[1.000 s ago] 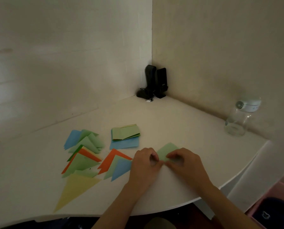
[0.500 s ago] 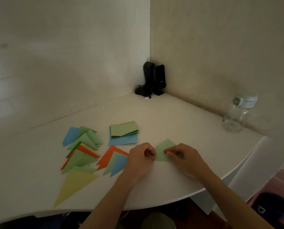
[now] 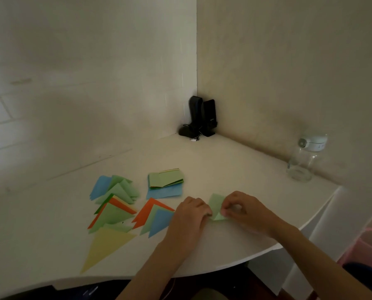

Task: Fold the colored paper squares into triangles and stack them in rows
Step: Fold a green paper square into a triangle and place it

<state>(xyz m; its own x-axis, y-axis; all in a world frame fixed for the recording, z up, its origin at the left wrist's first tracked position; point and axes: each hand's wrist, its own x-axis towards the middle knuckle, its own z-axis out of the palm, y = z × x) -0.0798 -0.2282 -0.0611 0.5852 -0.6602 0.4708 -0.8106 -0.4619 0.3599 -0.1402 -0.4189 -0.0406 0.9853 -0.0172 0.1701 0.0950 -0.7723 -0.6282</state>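
The right hand (image 3: 244, 210) has its fingers curled, pinching a light green paper (image 3: 217, 204) that lies flat near the front edge of the white worktop (image 3: 234, 169). The left hand (image 3: 191, 215) rests knuckles-up with fingers bent, its fingertips on the paper's left edge; whether they grip it I cannot tell. Thin, sharp-creased folded triangles (image 3: 115, 213) overlap toward the worktop's front left.

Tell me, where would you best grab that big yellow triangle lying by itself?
Probably by the narrow tip of the yellow triangle, coming from the near table edge. It lies flat; its wide edge abuts the green triangles, while the tip points free.
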